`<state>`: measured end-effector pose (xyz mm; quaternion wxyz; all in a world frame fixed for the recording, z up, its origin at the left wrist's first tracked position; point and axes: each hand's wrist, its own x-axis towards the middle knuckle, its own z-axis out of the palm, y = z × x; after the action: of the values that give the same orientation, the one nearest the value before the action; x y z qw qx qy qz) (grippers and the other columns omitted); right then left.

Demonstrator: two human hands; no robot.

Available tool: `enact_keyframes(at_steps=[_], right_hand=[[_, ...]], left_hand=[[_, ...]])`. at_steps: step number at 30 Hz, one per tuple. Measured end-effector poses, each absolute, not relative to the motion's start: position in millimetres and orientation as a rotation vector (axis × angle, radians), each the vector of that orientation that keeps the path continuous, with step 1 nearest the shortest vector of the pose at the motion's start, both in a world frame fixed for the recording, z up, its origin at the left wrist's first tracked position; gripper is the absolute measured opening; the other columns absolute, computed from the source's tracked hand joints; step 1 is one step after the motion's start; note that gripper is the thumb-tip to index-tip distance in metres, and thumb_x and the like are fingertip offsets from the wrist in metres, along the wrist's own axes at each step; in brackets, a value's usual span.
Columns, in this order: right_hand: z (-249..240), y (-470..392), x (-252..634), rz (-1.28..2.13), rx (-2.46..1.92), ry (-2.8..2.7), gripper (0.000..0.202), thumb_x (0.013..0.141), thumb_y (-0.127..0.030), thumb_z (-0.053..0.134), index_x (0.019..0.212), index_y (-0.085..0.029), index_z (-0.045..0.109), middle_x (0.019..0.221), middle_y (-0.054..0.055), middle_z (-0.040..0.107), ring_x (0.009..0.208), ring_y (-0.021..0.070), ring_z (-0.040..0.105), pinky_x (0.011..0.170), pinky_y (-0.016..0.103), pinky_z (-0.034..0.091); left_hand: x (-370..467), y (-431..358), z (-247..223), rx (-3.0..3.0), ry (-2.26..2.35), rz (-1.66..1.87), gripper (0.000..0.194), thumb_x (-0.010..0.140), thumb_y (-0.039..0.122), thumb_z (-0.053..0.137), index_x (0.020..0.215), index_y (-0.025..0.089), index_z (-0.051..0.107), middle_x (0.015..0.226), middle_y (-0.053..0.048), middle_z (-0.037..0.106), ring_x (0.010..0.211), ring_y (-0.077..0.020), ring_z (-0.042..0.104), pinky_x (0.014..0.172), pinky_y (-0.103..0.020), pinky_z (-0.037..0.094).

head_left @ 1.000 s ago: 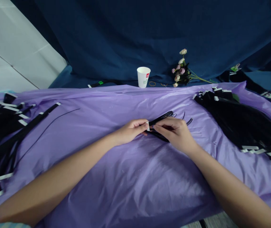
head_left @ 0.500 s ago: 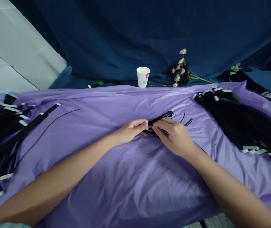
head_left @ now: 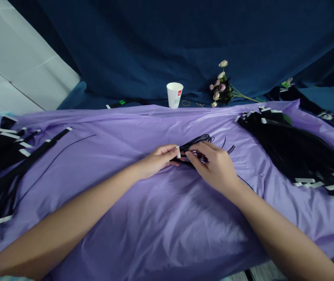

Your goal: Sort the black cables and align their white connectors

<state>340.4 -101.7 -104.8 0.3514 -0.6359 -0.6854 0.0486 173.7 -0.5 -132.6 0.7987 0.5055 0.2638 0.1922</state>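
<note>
While the left hand [head_left: 162, 160] pinches the white band [head_left: 179, 152] of a looped black bundle [head_left: 194, 142] between thumb and fingers, the right hand [head_left: 214, 162] closes thumb against fingertips on the bundle's strands just beside it. The bundle lies between the two hands, its upper loops arching beyond the right fingers and its lower part passing beneath them. Both hands are just over the purple cloth [head_left: 155, 226]. Some short black ends [head_left: 230, 149] stick out beyond the right hand. Well to the left of the left hand lies a pile of black strips with white ends [head_left: 3, 168]; to the right of the right hand, a larger pile of black strips [head_left: 295, 148]. Beyond the hands stand a white paper cup [head_left: 174, 95] and, farther right, artificial flowers [head_left: 222, 88].
</note>
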Motion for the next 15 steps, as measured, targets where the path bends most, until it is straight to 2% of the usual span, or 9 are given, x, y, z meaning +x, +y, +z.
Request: enact_keyframes(at_steps=[3,6,9,12,15], right_hand=[[-103.9,-99.2,350.4,0.163,-1.517,-1.643,0.011,0.087,-0.028,0.062,0.093,-0.019,0.067,0.085,0.002,0.067,0.076,0.0130,0.062,0.072,0.025,0.048],[-102.9,-97.1,360.8,0.282,-1.492,-1.430,0.016,0.085,-0.031,0.065,0.095,-0.019,0.067,0.093,0.004,0.067,0.084,0.0146,0.063,0.077,0.028,0.050],[-102.4,-94.9,369.4,0.473,-1.507,-1.173,0.021,0.082,-0.036,0.067,0.094,-0.019,0.064,0.093,0.004,0.066,0.079,0.0139,0.062,0.066,0.025,0.049],[-104.3,-92.4,375.7,0.676,-1.538,-1.068,0.021,0.081,-0.037,0.066,0.088,-0.018,0.062,0.077,0.001,0.062,0.064,0.0114,0.058,0.057,0.023,0.044],[-108.1,-91.3,377.1,0.854,-1.550,-1.150,0.019,0.082,-0.035,0.062,0.082,-0.016,0.063,0.067,0.000,0.059,0.057,0.0112,0.054,0.055,0.024,0.042]], left_hand=[[172.8,0.8,-130.8,1.001,0.570,0.423,0.037,0.073,0.047,0.076,0.085,0.014,0.062,0.090,-0.004,0.064,0.091,-0.0164,0.063,0.077,-0.027,0.048],[171.2,4.4,-129.7,0.912,0.557,0.440,0.033,0.077,0.043,0.074,0.089,0.014,0.062,0.088,-0.004,0.063,0.088,-0.0170,0.065,0.074,-0.027,0.049],[169.7,8.3,-130.3,0.862,0.529,0.447,0.030,0.079,0.040,0.073,0.090,0.015,0.060,0.082,-0.002,0.059,0.087,-0.0185,0.066,0.072,-0.027,0.050],[168.7,10.1,-131.0,0.836,0.489,0.448,0.029,0.078,0.038,0.073,0.089,0.015,0.058,0.082,-0.002,0.057,0.088,-0.0199,0.067,0.071,-0.027,0.051],[168.0,10.2,-130.7,0.818,0.463,0.444,0.027,0.079,0.036,0.073,0.088,0.015,0.057,0.082,-0.002,0.057,0.087,-0.0206,0.067,0.071,-0.027,0.052]])
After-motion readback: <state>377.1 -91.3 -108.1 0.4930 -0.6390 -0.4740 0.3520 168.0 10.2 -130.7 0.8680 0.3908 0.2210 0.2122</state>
